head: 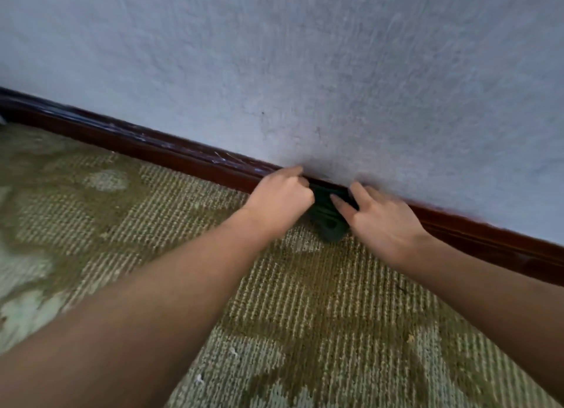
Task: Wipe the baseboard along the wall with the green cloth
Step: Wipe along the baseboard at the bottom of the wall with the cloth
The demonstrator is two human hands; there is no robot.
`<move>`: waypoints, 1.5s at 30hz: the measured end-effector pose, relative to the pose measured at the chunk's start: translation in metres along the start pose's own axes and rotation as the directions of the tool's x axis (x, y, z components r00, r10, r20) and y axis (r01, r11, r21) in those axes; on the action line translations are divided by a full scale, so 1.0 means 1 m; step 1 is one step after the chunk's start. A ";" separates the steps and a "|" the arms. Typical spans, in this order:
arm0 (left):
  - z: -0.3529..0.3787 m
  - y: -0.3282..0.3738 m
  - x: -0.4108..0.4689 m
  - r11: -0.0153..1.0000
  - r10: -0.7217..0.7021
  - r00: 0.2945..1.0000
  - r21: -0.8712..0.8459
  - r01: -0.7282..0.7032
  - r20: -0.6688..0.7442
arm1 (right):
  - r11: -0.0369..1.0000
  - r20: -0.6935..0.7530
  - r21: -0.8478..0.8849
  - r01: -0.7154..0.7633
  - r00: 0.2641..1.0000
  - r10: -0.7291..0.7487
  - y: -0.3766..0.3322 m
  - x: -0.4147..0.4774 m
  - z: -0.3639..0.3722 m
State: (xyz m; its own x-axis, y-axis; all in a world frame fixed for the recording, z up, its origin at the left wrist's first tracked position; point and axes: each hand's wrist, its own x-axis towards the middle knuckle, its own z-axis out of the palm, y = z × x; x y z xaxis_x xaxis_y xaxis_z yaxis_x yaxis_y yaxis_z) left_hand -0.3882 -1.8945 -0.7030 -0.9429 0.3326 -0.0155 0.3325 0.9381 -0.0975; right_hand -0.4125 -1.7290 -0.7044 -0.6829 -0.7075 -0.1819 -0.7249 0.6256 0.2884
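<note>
Both hands are down at the baseboard [152, 145], which runs from 10 o'clock to 4 o'clock across the view, under the pale wall [305, 56]. The green cloth [328, 224] is bunched against the wood just right of centre, with its lower end spilling onto the carpet [305, 301].

The left hand [279, 194] sits at the cloth's 9 o'clock, with fingers curled tight onto its edge. The right hand [378, 217] sits at 3 o'clock, its fingers [338, 201] straight and pressing flat on top rather than gripping.

The danger is that flat right hand: on a stroke it could skate over the cloth instead of carrying it. The wad could also roll down off the board and end up wiping carpet. With the cloth this bunched, little of it likely meets the top lip, so the pale streaks towards 10 o'clock could be missed.

The left fingertips are tucked out of sight, so the exact pinch is unclear. Both hands are blurred. How the cloth is folded, and whether it reaches the top ledge, can't be made out. The baseboard runs off both edges of the view.
</note>
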 end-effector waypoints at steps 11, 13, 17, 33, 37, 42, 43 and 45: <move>0.017 0.017 0.006 0.971 0.231 0.939 0.000 -0.239 -0.255 | 1.000 -0.229 0.010 0.002 0.973 0.000 0.034 -0.025 0.024; 0.019 0.025 0.009 0.961 0.261 0.926 -0.014 -0.275 -0.273 | 0.999 -0.238 0.033 -0.026 0.971 0.033 0.034 -0.033 0.030; 0.021 0.011 0.006 0.936 0.342 0.885 0.032 -0.350 -0.317 | 0.994 -0.240 0.088 -0.061 0.967 0.081 0.017 -0.029 0.030; 0.012 -0.006 -0.015 0.978 0.151 0.963 -0.106 -0.178 -0.221 | 0.994 -0.151 -0.078 0.076 0.985 -0.087 0.008 -0.010 0.008; 0.019 -0.004 -0.010 0.968 0.248 0.943 0.036 -0.247 -0.223 | 0.987 -0.134 -0.114 0.112 0.983 -0.127 0.009 -0.007 0.012; 0.027 -0.010 -0.007 0.966 0.253 0.935 0.014 -0.257 -0.248 | 0.988 -0.087 -0.109 0.107 0.989 -0.117 0.008 -0.002 0.024; 0.029 -0.012 -0.008 0.964 0.262 0.931 0.019 -0.266 -0.256 | 0.985 -0.098 -0.135 0.107 0.988 -0.121 0.007 -0.002 0.024; 0.032 -0.014 -0.007 0.960 0.278 0.923 0.038 -0.278 -0.265 | 0.980 -0.167 -0.177 0.087 0.979 -0.117 0.004 -0.003 0.026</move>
State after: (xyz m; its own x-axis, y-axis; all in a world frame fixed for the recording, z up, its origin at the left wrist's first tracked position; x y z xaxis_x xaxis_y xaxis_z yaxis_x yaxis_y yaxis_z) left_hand -0.3868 -1.9131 -0.7335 -0.7733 0.5938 0.2220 0.5809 0.8040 -0.1270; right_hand -0.4155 -1.7154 -0.7269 -0.5685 -0.8208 -0.0550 -0.7544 0.4935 0.4328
